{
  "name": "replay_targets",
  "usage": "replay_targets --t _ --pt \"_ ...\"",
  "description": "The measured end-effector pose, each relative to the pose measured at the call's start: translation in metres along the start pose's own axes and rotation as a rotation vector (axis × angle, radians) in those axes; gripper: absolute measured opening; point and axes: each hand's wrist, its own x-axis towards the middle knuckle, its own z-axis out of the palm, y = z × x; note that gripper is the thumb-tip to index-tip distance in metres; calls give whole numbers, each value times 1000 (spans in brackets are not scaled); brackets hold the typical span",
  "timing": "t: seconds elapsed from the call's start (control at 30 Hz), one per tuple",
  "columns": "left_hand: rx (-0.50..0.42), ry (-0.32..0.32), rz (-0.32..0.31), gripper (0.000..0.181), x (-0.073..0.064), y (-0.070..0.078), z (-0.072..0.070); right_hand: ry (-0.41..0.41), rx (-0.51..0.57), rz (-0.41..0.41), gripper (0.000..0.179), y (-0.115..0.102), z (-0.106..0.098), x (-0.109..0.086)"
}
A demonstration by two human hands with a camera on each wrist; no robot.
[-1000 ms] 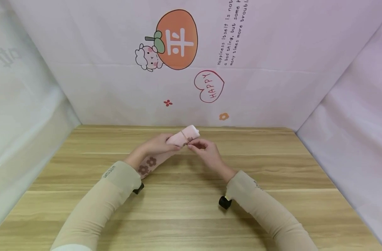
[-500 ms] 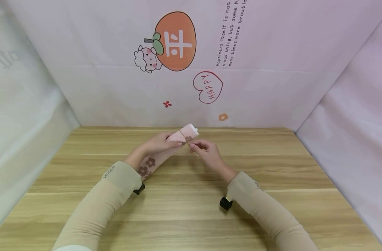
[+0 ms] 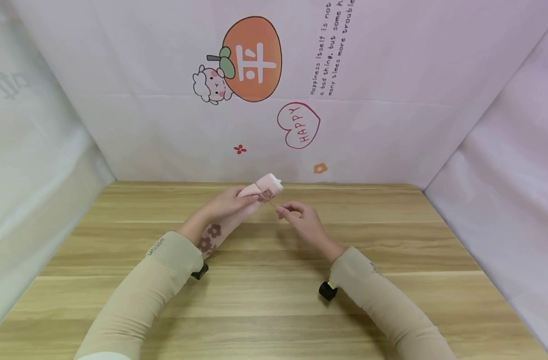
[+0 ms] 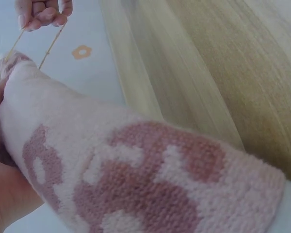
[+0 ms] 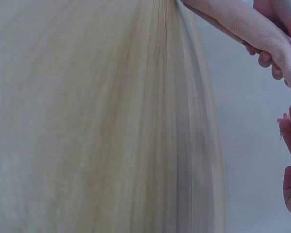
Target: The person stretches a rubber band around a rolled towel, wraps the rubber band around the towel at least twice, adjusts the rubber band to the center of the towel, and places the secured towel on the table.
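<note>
Near the desk's (image 3: 265,315) far edge, the left hand (image 3: 226,205) grips the roll (image 4: 150,160), likely bracing it against the band (image 4: 52,45) the right hand (image 3: 304,220) pinches.

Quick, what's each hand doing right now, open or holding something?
Left hand: closed, holding the rolled pink towel.
Right hand: closed, pinching a thin tan band.

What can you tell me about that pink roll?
The roll is pale pink with darker flowers and a fuzzy, towel-like surface; white shows at its ends. It slants, its far end pointing right in the head view. A thin tan band crosses it near that end. The left grip holds it; the right grip pinches the band, holding it taut. I can't tell whether the roll touches the table.
</note>
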Motion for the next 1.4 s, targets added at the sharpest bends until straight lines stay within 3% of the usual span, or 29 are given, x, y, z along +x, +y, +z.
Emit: replay_targets --t 0.43,0.63,0.83,1.13,1.4 --pt "-48 138 -27 41 -3 8 -5 -41 -59 48 28 7 -14 0" --pt "-65 195 -30 40 -4 9 -9 -56 -92 -3 29 8 -19 -1" --pt "-69 224 -33 43 -5 9 -15 -76 -118 -93 23 16 -27 -2" --pt "-111 245 -50 44 -6 10 -21 -124 -197 -160 19 22 -32 -2" --pt "-118 260 -65 46 -5 6 -25 -136 -202 -116 20 27 -41 -6"
